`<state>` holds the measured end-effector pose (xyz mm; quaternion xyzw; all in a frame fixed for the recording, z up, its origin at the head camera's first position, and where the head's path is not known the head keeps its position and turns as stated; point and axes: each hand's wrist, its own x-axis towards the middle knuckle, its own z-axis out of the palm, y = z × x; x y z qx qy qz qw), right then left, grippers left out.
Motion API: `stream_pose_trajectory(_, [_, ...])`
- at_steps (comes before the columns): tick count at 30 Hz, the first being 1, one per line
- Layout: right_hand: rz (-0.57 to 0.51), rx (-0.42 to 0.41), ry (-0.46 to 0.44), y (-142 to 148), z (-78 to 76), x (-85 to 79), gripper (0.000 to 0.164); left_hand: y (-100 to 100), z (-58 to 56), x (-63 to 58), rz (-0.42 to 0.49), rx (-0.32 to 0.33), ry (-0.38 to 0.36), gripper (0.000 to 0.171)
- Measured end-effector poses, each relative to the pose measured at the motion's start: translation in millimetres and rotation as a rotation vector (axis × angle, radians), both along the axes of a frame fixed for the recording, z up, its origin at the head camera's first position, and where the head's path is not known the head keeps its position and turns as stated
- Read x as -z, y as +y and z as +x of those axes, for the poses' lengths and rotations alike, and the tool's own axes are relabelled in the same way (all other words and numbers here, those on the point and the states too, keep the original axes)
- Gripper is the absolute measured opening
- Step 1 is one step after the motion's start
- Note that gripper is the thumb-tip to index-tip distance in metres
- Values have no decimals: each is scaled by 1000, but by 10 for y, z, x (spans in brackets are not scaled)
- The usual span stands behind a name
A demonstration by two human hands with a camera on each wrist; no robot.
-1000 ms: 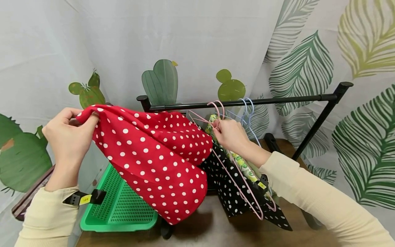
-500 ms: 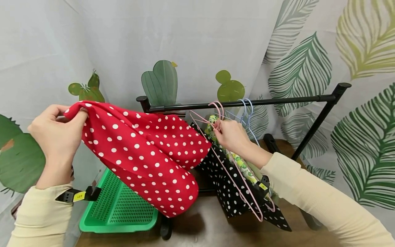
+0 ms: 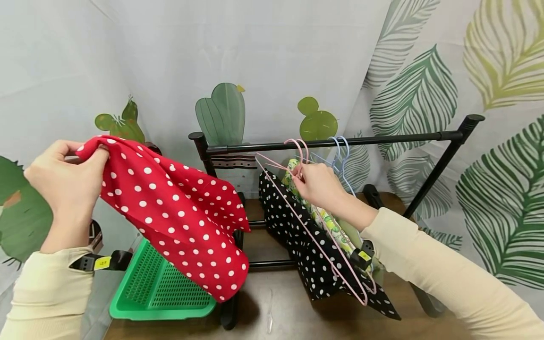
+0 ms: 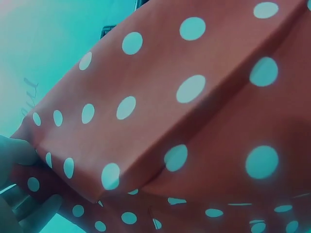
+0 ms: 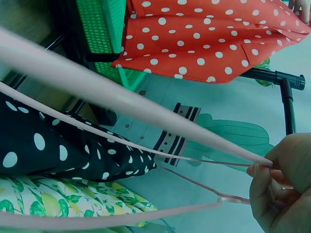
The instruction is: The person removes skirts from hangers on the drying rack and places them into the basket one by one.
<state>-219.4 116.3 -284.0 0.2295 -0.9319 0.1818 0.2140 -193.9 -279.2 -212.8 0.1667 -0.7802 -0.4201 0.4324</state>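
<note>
My left hand pinches one corner of a red polka-dot cloth, which hangs down and to the right over the green basket. In the left wrist view the cloth fills most of the picture, with my fingers at its lower left. My right hand grips a pink hanger just below its hook, at the rack's bar. A second pink hook sits beside it. Behind the pink hangers hang a black polka-dot cloth and a lemon-print cloth. The right wrist view shows my fingertips pinching the pink hanger.
The black rack's bar runs across the middle, with blue hangers hooked on it to the right of my right hand. A green plastic basket stands at the left on the brown table.
My left hand has moved left, drawing the red polka-dot cloth away from the hangers, so the rack's left post and the black cloth show more. My right hand stays nearly still.
</note>
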Motion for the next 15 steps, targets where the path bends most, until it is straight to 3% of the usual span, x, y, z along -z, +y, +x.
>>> stream_pose_trajectory(10, [14, -13, -37, -6, -21, -79, 14, -111, -49, -12, 2, -47, 12, 6])
stream_pose_trajectory(15, [11, -45, -31, -9, -21, -134, 14, -151, -89, 52, -68, -74, -21, 22])
